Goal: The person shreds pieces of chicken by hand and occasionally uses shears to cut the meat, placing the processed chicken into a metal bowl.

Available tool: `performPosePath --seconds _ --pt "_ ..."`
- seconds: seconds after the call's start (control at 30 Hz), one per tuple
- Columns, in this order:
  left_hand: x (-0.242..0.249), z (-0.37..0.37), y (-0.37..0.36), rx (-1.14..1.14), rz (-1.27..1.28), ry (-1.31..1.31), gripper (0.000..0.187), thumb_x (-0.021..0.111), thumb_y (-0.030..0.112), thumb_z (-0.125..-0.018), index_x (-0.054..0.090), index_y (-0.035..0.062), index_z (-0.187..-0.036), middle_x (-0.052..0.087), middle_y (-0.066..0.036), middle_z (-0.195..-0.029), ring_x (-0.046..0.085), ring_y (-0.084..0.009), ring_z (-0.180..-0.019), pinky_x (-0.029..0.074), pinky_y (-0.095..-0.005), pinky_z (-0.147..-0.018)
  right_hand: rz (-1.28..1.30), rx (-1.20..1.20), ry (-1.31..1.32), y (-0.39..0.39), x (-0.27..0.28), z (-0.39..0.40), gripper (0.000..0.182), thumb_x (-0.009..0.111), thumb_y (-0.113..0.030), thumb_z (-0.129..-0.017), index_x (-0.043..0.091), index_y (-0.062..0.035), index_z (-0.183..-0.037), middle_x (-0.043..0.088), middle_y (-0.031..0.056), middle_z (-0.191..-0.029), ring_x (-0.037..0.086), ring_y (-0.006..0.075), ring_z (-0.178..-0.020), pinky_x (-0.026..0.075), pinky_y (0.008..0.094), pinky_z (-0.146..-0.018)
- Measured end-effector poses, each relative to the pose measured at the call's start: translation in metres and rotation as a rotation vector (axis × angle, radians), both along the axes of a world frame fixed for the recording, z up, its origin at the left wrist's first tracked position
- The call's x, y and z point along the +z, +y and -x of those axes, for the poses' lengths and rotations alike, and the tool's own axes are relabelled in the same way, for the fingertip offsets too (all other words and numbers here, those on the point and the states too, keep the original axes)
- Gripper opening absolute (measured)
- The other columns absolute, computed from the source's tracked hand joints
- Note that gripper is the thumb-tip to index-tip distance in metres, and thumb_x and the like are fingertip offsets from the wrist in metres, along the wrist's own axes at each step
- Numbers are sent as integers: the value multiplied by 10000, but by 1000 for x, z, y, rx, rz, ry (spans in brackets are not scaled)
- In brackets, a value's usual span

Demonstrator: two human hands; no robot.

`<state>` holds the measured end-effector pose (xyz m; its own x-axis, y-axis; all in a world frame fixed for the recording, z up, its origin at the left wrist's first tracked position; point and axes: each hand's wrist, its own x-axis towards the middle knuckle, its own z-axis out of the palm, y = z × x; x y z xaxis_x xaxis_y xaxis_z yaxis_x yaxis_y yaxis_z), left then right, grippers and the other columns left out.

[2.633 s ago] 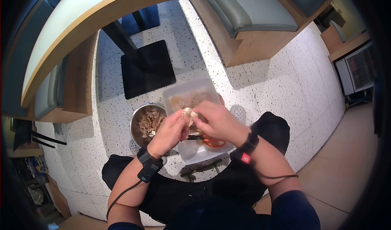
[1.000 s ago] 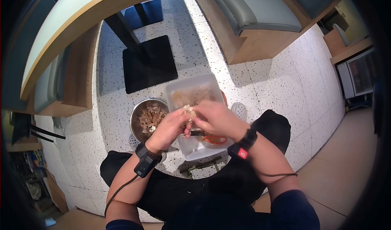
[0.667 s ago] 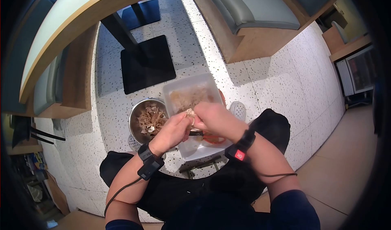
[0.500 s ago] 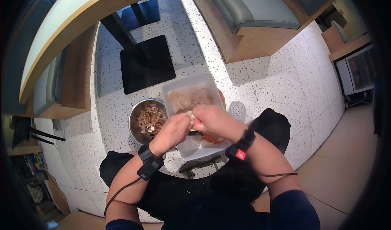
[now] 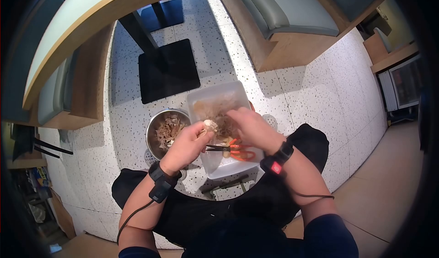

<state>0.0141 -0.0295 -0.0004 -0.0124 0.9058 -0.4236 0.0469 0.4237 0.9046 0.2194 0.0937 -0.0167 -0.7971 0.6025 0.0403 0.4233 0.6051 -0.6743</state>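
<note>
A pale, ragged lump [image 5: 210,126] is pinched between the thumb and fingers of my left hand [image 5: 186,144], over the left side of a translucent plastic tub [image 5: 222,170]. My right hand [image 5: 249,127] is over the tub's right side, apart from the left; its fingertips are blurred against the brown, shredded material [image 5: 217,106] in the tub, and whether they hold anything is unclear. Scissors with orange handles [image 5: 242,152] lie across the near part of the tub, blades pointing left. Left of the tub stands a round metal bowl [image 5: 150,137] holding brown pieces [image 5: 169,127].
Beyond the containers, a black table base [image 5: 169,70] rests on the speckled floor [image 5: 215,61]. A curved tabletop [image 5: 68,34] hangs over the upper left. A bench [image 5: 292,47] stands at the upper right. My knees flank the tub.
My hands have come apart. The left has moved slightly left and keeps the pale lump; the right has shifted right and away from me, over the tub, uncovering the scissors' orange handles.
</note>
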Motion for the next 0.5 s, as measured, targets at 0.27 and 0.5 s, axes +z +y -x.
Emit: performPosePath --seconds 0.27,0.5 --pt "0 -8 5 -107 -440 565 142 615 115 -957 622 -27 -946 621 -195 -822 612 -383 -764 493 -449 -704 349 30 196 -10 18 15 247 674 -153 -918 689 29 -1084 673 183 -938 663 350 -853 542 407 -778" --pt "-4 -19 9 -126 -505 626 119 589 96 -940 591 -21 -920 622 -233 -858 608 -450 -810 488 -504 -717 135 11 212 -11 8 16 194 694 -176 -885 674 17 -896 648 168 -802 644 351 -755 528 428 -719"
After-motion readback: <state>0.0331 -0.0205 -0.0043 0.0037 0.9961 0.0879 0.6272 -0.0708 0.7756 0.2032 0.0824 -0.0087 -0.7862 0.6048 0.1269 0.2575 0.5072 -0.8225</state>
